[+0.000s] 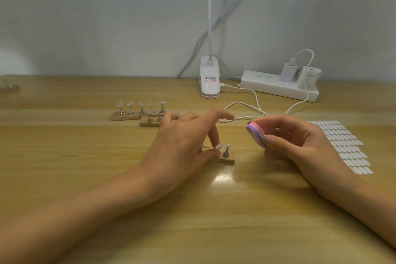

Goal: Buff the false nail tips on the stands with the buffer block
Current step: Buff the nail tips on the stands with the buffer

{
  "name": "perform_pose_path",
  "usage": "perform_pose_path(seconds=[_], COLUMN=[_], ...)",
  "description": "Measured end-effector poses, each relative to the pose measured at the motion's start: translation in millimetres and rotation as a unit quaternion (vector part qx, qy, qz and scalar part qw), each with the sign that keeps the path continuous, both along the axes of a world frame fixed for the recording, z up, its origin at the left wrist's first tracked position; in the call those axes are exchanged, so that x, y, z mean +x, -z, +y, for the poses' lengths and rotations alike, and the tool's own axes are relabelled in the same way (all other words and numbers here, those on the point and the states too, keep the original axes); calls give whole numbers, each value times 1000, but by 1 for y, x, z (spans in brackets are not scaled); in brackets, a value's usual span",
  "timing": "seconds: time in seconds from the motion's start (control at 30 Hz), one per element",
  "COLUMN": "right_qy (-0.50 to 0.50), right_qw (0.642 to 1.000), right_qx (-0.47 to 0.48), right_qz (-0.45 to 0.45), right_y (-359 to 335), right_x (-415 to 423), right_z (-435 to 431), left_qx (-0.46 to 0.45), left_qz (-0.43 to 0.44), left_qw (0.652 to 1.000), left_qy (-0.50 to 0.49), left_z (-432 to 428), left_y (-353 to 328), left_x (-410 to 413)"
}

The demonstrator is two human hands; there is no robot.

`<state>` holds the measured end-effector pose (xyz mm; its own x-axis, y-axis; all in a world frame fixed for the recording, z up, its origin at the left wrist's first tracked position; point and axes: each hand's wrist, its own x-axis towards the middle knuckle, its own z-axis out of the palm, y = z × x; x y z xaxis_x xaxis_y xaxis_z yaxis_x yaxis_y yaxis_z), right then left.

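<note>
My left hand (182,141) covers most of the near wooden stand (227,159) at the table's middle; its thumb and a finger pinch a clear false nail tip (217,147) on one holder. Just right of it stands a metal holder (226,151). My right hand (300,137) holds the pink, purple and white buffer block (256,133) between thumb and fingers, a little right of the stand and apart from it. Farther back, two more wooden stands (126,116) carry several nail tips on metal holders; the second one (150,123) is partly hidden by my left hand.
A sheet of white adhesive tabs (345,146) lies at the right. A white clip lamp base (209,79), a power strip (278,88) with chargers, and a looped white cable (244,111) sit along the back by the wall.
</note>
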<state>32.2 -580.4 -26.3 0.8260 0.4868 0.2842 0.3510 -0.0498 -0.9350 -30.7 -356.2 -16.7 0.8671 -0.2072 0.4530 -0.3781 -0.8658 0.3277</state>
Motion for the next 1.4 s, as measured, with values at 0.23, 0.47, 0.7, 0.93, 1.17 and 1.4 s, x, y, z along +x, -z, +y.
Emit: perform_pose_path(seconds=[0.23, 0.47, 0.7, 0.93, 1.17, 1.4], right_qy=[-59, -132, -76, -42, -8, -11], right_qw=[989, 915, 979, 966, 924, 911], right_qx=[93, 213, 120, -66, -119, -116], right_qz=[96, 318, 149, -247, -364, -395], right_y=[-4, -6, -2, 6, 3, -1], right_x=[5, -4, -19, -21, -22, -30], right_z=[-6, 14, 22, 21, 24, 30], left_qx=[-56, -451, -495, -446, -455, -455], left_qz=[-107, 125, 125, 126, 138, 140], left_qw=[989, 876, 850, 880, 872, 870], left_qy=[80, 116, 127, 107, 116, 131], left_z=[5, 12, 8, 9, 8, 7], left_y=[-3, 5, 13, 17, 19, 19], left_x=[-14, -33, -32, -30, -29, -30])
